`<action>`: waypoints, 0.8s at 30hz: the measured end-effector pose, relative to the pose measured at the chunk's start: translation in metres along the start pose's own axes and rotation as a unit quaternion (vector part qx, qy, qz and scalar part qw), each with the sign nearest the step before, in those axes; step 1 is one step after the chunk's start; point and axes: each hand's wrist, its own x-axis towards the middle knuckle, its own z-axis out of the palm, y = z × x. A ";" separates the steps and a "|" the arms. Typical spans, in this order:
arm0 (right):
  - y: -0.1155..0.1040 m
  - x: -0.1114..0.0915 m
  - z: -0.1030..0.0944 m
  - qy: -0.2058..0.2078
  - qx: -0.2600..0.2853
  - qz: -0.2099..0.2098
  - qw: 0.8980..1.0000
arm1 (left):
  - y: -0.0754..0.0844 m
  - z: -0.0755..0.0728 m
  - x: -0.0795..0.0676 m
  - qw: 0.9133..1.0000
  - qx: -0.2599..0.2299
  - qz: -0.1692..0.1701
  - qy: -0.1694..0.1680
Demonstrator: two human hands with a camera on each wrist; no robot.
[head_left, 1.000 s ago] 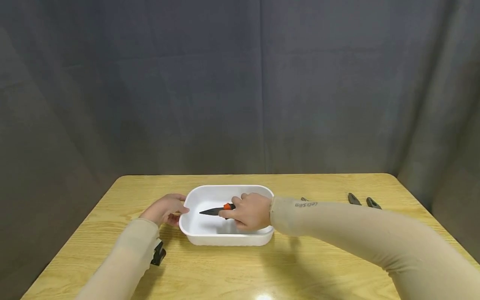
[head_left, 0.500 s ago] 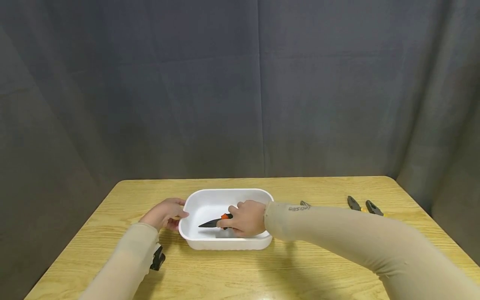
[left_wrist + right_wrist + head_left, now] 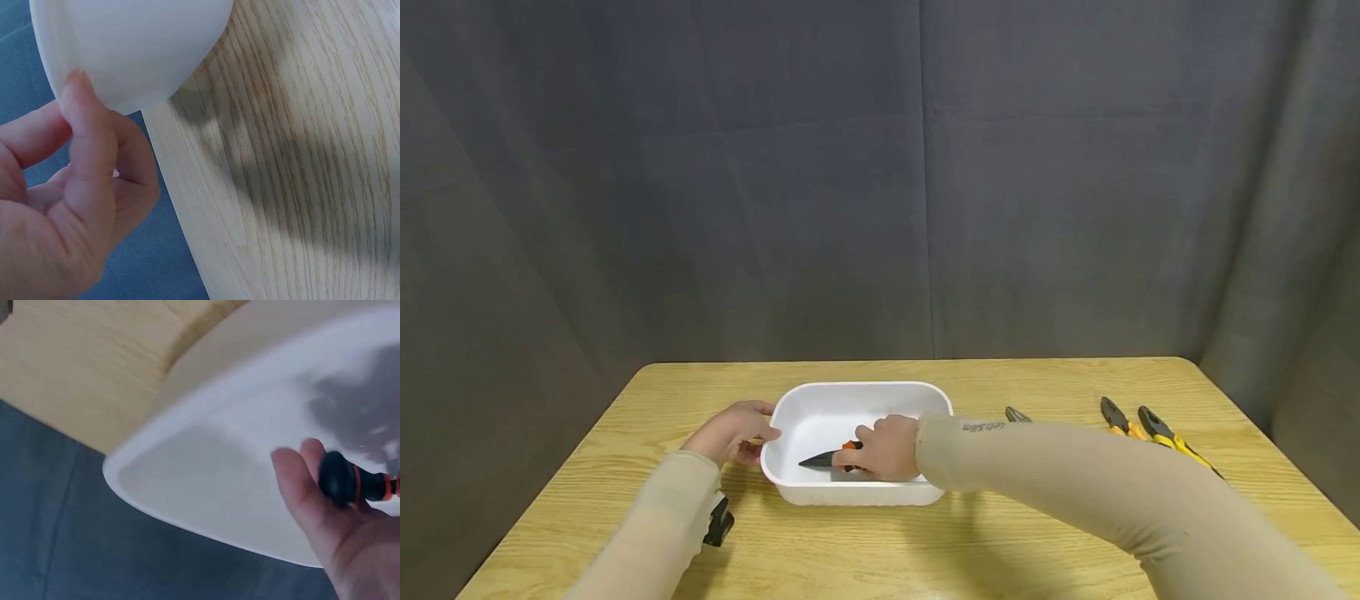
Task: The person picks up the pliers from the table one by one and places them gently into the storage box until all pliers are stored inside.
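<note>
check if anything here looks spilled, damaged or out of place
Nothing stands out: the white tub shows no visible damage or spill, and the right hand holds a dark-tipped tool inside it. A sleeve partly hides other tools.

Right hand (image 3: 886,450) deeper now in white round-cornered plastic tub (image 3: 865,496). Black pointy pliers with orange bits (image 3: 817,460) down lower too. Beige cloth sleeve (image 3: 1037,462) moved; black-headed pliers with orange-yellow handles (image 3: 1115,415) and black-headed pliers with bright yellow handles (image 3: 1159,425) show more.

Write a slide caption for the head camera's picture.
A right hand holds pliers inside a white tub that the left hand grips at one end.
</note>
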 end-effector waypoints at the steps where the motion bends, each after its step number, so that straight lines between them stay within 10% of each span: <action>1: -0.001 0.001 0.001 -0.011 0.002 0.006 1.000 | 0.000 0.000 0.000 1.000 -0.001 0.001 0.001; 13: 0.001 -0.001 0.009 -0.068 0.004 -0.016 0.998 | -0.003 0.001 0.002 1.000 0.000 0.009 -0.006; 24: 0.021 -0.025 0.000 0.047 0.019 -0.035 0.998 | -0.001 0.001 0.000 1.000 0.015 0.005 0.006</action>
